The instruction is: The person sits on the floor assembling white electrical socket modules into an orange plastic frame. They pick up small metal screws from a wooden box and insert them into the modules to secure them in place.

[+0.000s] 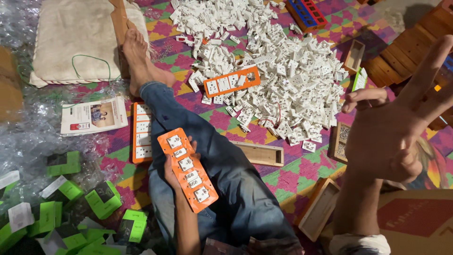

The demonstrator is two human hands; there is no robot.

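Left hand (175, 172) gripping orange panel (188, 170), knee-edge

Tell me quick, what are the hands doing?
Left hand: closed on an orange plate fitted with white sockets.
Right hand: open, fingers spread, holding nothing.
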